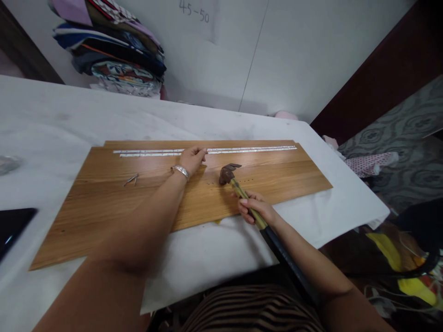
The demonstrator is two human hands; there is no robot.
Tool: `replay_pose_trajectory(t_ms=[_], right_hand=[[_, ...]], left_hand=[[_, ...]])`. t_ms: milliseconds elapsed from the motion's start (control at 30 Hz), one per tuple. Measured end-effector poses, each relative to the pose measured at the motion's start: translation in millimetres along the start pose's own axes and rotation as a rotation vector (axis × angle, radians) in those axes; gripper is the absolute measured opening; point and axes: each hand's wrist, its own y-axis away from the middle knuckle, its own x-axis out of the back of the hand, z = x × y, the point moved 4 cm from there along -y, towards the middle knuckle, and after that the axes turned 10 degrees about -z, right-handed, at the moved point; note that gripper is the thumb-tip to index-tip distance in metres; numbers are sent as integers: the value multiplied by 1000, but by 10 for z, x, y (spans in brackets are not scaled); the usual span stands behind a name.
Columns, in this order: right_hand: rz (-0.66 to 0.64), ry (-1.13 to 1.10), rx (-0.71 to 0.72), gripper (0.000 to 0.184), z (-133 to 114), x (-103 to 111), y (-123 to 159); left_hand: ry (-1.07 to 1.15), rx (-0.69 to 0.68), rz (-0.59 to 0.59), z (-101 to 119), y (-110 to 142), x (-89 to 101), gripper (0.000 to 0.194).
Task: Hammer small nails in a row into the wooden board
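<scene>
My right hand [254,207] is wrapped round the handle of a claw hammer [227,175]. Its brown head hangs over the wood-grain board [284,175], and the dark grip runs back toward my body. My left hand [194,158] is above the board's far part, at two long white marked strips [148,152]. Its fingers are pinched together; what they hold, if anything, is too small to make out. Left of that hand, a few nails [131,180] lie on the board. Small dark specks [248,180] dot the wood near the hammer head.
The board rests on a table with a white cover [62,110]. A dark flat device [14,226] lies at the left edge. Folded fabrics [114,50] are stacked by the wall at the back. Cloth and yellow items [415,288] are below the table's right side.
</scene>
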Motion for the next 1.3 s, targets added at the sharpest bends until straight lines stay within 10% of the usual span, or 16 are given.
replay_pose_trajectory(t_ms=[1300], right_hand=[[71, 1, 65, 43, 0, 281, 192]], left_hand=[[-36, 17, 4, -10, -7, 0, 30]])
